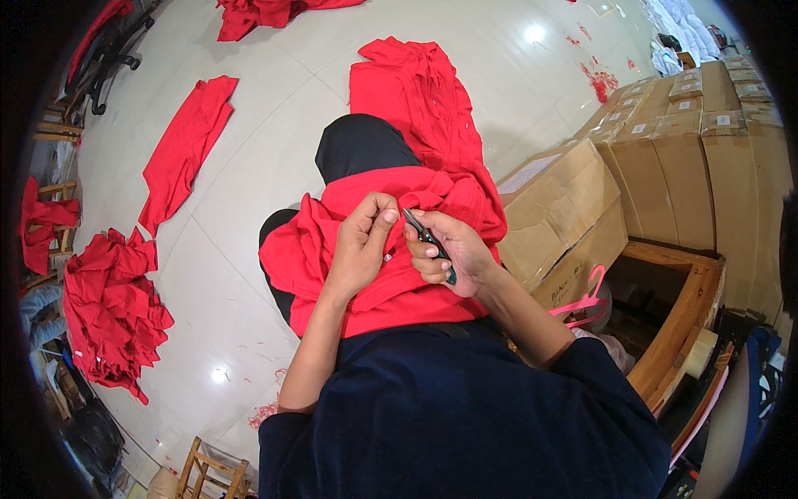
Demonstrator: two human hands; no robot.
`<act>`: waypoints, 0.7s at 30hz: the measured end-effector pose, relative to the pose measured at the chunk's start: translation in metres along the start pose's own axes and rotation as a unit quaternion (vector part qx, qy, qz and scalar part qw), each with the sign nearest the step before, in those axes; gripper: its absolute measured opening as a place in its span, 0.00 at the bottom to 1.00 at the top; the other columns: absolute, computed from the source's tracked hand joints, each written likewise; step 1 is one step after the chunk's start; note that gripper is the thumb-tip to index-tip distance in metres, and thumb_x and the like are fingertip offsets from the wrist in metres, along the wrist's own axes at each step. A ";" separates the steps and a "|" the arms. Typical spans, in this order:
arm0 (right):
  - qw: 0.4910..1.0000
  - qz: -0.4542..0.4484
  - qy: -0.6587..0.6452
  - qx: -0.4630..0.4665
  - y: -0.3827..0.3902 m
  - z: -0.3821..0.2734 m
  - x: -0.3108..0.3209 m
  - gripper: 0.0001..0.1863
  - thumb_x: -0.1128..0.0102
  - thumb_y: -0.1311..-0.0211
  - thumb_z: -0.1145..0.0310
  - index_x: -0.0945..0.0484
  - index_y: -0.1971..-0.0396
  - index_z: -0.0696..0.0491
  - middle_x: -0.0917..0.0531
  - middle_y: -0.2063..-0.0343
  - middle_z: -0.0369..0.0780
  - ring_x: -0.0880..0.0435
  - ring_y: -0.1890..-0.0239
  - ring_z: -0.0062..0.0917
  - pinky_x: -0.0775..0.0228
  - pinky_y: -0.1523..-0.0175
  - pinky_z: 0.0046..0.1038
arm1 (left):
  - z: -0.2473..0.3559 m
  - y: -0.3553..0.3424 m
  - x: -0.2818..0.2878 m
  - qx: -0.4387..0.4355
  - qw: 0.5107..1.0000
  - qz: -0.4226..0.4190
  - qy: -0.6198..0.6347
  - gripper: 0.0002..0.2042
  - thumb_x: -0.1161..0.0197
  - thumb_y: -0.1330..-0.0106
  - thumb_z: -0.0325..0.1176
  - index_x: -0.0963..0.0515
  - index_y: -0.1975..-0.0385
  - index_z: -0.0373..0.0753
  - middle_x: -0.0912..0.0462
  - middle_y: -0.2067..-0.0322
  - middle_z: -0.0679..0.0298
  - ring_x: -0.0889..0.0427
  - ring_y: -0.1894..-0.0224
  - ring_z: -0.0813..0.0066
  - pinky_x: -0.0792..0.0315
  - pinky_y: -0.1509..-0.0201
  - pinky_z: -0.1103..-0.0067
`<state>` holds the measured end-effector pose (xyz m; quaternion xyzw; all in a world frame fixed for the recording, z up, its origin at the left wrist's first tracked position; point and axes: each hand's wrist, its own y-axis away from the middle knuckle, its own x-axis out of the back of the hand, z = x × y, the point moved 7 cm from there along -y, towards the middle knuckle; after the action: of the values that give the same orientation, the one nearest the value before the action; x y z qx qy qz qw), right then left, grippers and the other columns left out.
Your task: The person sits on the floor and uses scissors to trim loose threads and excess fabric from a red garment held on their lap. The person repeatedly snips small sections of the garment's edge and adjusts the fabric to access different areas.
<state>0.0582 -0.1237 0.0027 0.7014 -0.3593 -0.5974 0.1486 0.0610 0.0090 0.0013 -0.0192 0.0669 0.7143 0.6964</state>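
Red garment (pixel 407 303) fabric lies bunched across my lap, over my black-clad legs. Above it, my right hand (pixel 464 254) is wrapped round thread snips (pixel 426 234) with a dark metal blade end and a dark green lower end. Their tip points up and left, toward my other hand. My left hand (pixel 363 243) is closed in a pinch just left of that tip, thumb against the bent forefinger. Whatever it pinches is too small to make out. A small white tag shows on the cloth between my wrists.
Red garments (pixel 424 91) lie beyond my knees, with a heap (pixel 112 308) and a single piece (pixel 189 145) to the left. Cardboard boxes (pixel 673 166) stack up at right, beside a wooden frame (pixel 690 308) and a pink hanger (pixel 586 295). Red thread scraps (pixel 600 81) litter the floor.
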 end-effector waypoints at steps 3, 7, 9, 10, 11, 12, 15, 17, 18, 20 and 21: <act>1.000 0.007 -0.004 -0.008 -0.001 0.000 0.003 0.18 0.53 0.20 0.51 0.26 0.66 0.47 0.33 0.84 0.26 0.43 0.89 0.11 0.55 0.85 0.18 | 0.001 0.000 0.001 -0.002 1.000 -0.005 -0.007 0.09 0.47 0.18 0.33 0.28 0.60 0.35 0.29 0.66 0.72 0.31 0.60 0.86 0.33 0.53 0.85; 1.000 0.002 0.006 0.004 0.001 -0.003 0.002 0.18 0.53 0.20 0.52 0.25 0.65 0.49 0.34 0.84 0.27 0.42 0.89 0.11 0.55 0.85 0.19 | 0.003 0.002 0.002 -0.004 1.000 0.005 -0.007 0.09 0.48 0.17 0.34 0.28 0.59 0.36 0.30 0.66 0.72 0.31 0.61 0.86 0.33 0.53 0.85; 0.999 0.000 0.027 0.033 0.011 -0.007 -0.005 0.16 0.52 0.20 0.53 0.24 0.63 0.50 0.33 0.84 0.26 0.41 0.88 0.11 0.54 0.84 0.18 | 0.001 0.003 0.004 -0.006 0.999 0.034 0.025 0.09 0.48 0.17 0.34 0.28 0.59 0.36 0.30 0.66 0.72 0.32 0.61 0.86 0.33 0.53 0.85; 0.985 0.043 0.107 0.125 0.017 -0.021 -0.003 0.14 0.48 0.21 0.56 0.23 0.61 0.51 0.32 0.82 0.27 0.39 0.86 0.11 0.51 0.81 0.17 | -0.004 0.003 0.005 -0.006 0.997 0.055 0.053 0.09 0.48 0.17 0.34 0.28 0.59 0.36 0.30 0.66 0.72 0.32 0.62 0.86 0.33 0.54 0.86; 0.955 0.085 0.186 0.215 0.025 -0.035 -0.002 0.12 0.45 0.23 0.58 0.22 0.59 0.52 0.30 0.81 0.28 0.37 0.84 0.11 0.49 0.79 0.17 | -0.007 0.004 0.006 -0.006 0.994 0.076 0.081 0.08 0.48 0.17 0.34 0.27 0.59 0.36 0.30 0.66 0.72 0.32 0.62 0.86 0.34 0.54 0.86; 0.908 0.126 0.260 0.302 0.035 -0.047 -0.003 0.10 0.41 0.24 0.61 0.21 0.57 0.52 0.29 0.79 0.28 0.35 0.83 0.12 0.46 0.77 0.16 | -0.004 0.004 0.004 -0.008 0.994 0.082 0.074 0.08 0.47 0.17 0.34 0.27 0.59 0.36 0.30 0.66 0.72 0.32 0.62 0.87 0.34 0.55 0.86; 0.701 0.190 0.527 0.440 0.048 -0.072 -0.026 0.18 0.25 0.40 0.72 0.19 0.50 0.56 0.23 0.68 0.35 0.23 0.67 0.20 0.31 0.62 0.22 | 0.006 0.007 0.001 -0.021 0.996 0.083 0.021 0.07 0.46 0.18 0.33 0.27 0.58 0.36 0.29 0.67 0.72 0.32 0.65 0.87 0.33 0.58 0.87; 0.663 0.173 0.592 0.424 0.042 -0.079 -0.030 0.18 0.24 0.43 0.73 0.18 0.53 0.57 0.22 0.67 0.36 0.20 0.63 0.24 0.27 0.57 0.26 | 0.007 0.009 0.000 -0.037 0.996 0.063 -0.058 0.07 0.45 0.18 0.32 0.26 0.58 0.36 0.28 0.69 0.72 0.31 0.67 0.87 0.33 0.59 0.87; 0.642 0.163 0.622 0.417 0.039 -0.081 -0.032 0.18 0.23 0.44 0.73 0.18 0.54 0.57 0.22 0.66 0.37 0.19 0.61 0.27 0.25 0.55 0.28 | 0.007 0.009 0.001 -0.040 0.996 0.067 -0.052 0.06 0.44 0.19 0.31 0.26 0.57 0.35 0.27 0.69 0.72 0.31 0.68 0.87 0.33 0.60 0.87; 0.641 0.136 0.651 0.382 0.035 -0.083 -0.026 0.15 0.23 0.44 0.73 0.17 0.58 0.57 0.21 0.66 0.39 0.18 0.62 0.28 0.24 0.54 0.30 | 0.007 0.010 0.002 -0.046 0.995 0.077 -0.039 0.05 0.43 0.19 0.30 0.26 0.57 0.35 0.24 0.70 0.72 0.32 0.70 0.88 0.33 0.63 0.86; 0.630 0.129 0.662 0.385 0.035 -0.083 -0.027 0.13 0.24 0.44 0.74 0.17 0.60 0.57 0.21 0.66 0.39 0.18 0.64 0.29 0.24 0.56 0.30 | 0.006 0.010 0.001 -0.034 0.995 0.094 -0.006 0.05 0.43 0.20 0.29 0.25 0.56 0.34 0.22 0.69 0.72 0.31 0.70 0.88 0.33 0.63 0.86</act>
<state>0.1245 -0.1476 0.0649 0.8481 -0.4488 0.2452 0.1388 0.0510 0.0109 0.0079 -0.0323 0.0397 0.7785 0.6256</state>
